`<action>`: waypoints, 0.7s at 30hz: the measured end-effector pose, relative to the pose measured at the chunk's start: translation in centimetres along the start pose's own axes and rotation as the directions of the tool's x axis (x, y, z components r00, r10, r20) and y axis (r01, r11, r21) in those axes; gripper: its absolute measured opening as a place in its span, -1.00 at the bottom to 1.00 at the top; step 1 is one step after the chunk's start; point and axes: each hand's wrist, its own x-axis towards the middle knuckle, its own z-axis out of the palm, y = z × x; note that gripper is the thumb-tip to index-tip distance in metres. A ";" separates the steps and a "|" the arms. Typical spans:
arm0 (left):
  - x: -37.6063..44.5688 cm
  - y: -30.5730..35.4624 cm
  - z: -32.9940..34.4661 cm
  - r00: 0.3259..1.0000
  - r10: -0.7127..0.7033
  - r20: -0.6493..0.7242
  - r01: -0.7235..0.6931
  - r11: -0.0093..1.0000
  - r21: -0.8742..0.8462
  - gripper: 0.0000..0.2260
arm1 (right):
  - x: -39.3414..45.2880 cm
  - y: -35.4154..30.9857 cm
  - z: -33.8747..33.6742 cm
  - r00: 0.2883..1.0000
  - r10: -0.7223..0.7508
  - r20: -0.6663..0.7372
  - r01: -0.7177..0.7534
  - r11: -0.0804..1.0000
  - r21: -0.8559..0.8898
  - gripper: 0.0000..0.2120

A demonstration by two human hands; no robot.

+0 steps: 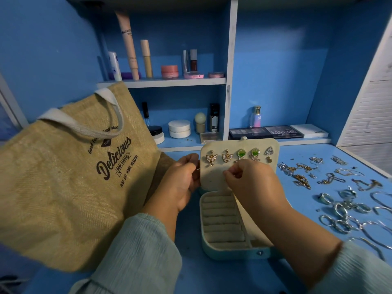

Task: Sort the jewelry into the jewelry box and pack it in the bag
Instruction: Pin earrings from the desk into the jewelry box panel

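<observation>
While I watch from the head view, the jewelry box (229, 225) lies open on the blue desk (191, 272), its earring panel (214, 177) raised upright at the far edge. My left hand (182, 179) grips the panel's left edge, fingers curled round it. My right hand (250, 183) has its fingertips pinched together at the panel face; I cannot tell what they hold. Two butterfly earrings (219, 158), two green earrings (248, 154) and a silver triangular earring (269, 151) sit along the panel's top row. The ring rolls (222, 221) in the tray are exposed, with bare desk near its front edge. A jute bag (63, 177) stands close on the left, just beside my left wrist. Loose rings and bangles (347, 213) and chains (297, 175) crowd the desk to the right. Cosmetics shelves (169, 82) close off the back.
</observation>
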 end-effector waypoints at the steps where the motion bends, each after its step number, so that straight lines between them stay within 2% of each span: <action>1: 0.0 0.2 -0.1 0.999 -0.022 0.028 0.021 1.000 0.015 -0.85 | 0.0 0.0 -0.1 1.000 0.003 -0.003 -0.003 1.000 -0.004 -0.78; 7: 1.0 2.2 0.3 0.984 -0.142 0.111 0.101 0.943 0.316 -0.84 | 0.0 0.3 -0.1 1.000 0.025 0.000 -0.025 1.000 0.016 -0.76; 13: 2.3 4.2 0.9 0.937 -0.279 0.208 0.111 0.806 0.581 -0.89 | 0.2 0.6 0.2 1.000 0.013 -0.005 -0.013 0.999 0.048 -0.77; 21: 2.8 5.1 1.4 0.891 -0.349 0.290 0.052 0.713 0.699 -0.84 | 0.3 0.9 0.6 1.000 0.004 -0.028 -0.003 0.999 0.050 -0.75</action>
